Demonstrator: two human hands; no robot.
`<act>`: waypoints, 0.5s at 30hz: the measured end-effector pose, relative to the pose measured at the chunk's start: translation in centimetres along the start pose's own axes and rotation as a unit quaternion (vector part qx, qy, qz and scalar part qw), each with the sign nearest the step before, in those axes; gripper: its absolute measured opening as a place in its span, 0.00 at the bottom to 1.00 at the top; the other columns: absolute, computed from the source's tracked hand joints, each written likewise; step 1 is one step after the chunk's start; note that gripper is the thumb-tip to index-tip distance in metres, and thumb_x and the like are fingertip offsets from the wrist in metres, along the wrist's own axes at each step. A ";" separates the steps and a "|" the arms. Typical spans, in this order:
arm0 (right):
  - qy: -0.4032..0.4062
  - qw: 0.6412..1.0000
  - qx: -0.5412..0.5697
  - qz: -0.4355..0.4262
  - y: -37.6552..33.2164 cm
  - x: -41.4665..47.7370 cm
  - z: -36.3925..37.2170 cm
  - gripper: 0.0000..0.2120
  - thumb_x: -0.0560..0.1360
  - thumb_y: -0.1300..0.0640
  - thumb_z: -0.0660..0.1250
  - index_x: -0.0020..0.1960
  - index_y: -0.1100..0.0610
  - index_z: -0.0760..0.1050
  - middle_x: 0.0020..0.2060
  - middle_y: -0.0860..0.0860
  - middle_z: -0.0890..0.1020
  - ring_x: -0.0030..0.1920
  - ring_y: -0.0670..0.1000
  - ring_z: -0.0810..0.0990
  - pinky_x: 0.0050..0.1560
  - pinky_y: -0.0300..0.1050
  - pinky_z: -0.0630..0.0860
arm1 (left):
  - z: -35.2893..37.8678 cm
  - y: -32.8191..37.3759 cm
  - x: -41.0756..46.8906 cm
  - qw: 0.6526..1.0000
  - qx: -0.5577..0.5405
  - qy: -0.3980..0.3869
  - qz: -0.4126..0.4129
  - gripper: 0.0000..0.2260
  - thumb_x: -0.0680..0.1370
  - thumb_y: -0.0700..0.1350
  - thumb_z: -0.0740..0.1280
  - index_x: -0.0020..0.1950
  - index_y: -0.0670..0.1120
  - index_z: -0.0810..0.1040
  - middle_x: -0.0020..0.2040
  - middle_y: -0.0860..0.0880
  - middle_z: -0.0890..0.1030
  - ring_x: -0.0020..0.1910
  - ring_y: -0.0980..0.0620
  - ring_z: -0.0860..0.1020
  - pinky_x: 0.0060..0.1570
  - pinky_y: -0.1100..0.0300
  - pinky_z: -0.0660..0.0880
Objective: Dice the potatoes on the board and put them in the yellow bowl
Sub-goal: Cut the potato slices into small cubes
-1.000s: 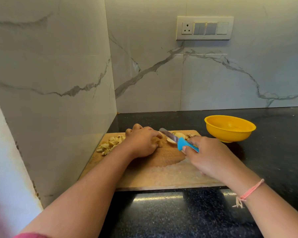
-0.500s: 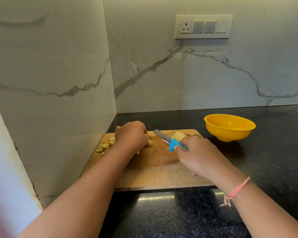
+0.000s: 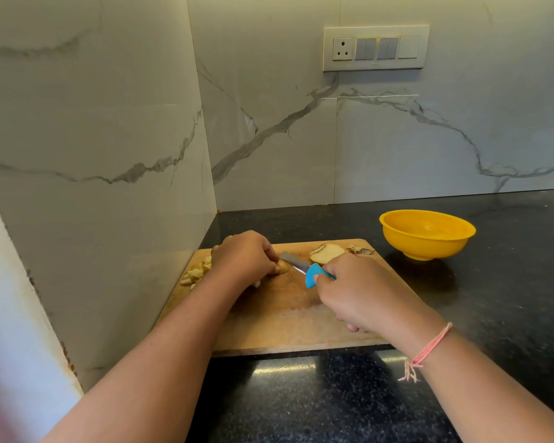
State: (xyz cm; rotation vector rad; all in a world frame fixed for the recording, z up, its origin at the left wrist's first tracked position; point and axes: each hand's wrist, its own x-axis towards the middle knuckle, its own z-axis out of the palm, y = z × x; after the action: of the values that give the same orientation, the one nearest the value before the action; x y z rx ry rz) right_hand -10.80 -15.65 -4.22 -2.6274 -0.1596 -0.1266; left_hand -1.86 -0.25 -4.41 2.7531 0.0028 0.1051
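Note:
A wooden cutting board (image 3: 288,327) lies on the black counter in the wall corner. My left hand (image 3: 242,255) presses a small potato piece (image 3: 282,266) onto the board's middle. In my right hand (image 3: 354,292) is a knife with a blue handle (image 3: 314,276); its blade (image 3: 293,261) rests against that piece. Diced potato (image 3: 197,271) is heaped at the board's far left, partly hidden by my left wrist. A potato slice (image 3: 327,253) lies at the far edge, with peel scraps (image 3: 360,250) beside it. The yellow bowl (image 3: 427,233) stands to the right of the board.
Marble walls close in on the left and behind the board. A switch panel with a socket (image 3: 375,47) is mounted on the back wall. Black counter (image 3: 509,282) stretches to the right of the bowl and in front of the board.
My left hand shifted left across the board and settled on a small potato piece. The knife followed it away from the slice, whose top now shows.

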 end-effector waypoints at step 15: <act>-0.002 0.996 -0.091 -0.016 -3.7 -0.4 1.1 0.07 0.79 0.54 0.57 0.55 0.55 0.70 0.34 0.48 0.67 0.43 0.49 0.73 0.41 0.40 0.72 | 0.4 -0.2 0.5 0.999 -0.033 0.001 -0.005 0.06 0.72 0.50 0.73 0.49 0.54 0.83 0.49 0.51 0.82 0.54 0.45 0.78 0.57 0.48 0.76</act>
State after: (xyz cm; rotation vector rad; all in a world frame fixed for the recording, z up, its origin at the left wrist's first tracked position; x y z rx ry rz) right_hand -11.60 -11.89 -3.44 -2.8076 -0.1990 -0.1527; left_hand -1.31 -0.22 -4.81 2.6861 0.0147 0.1045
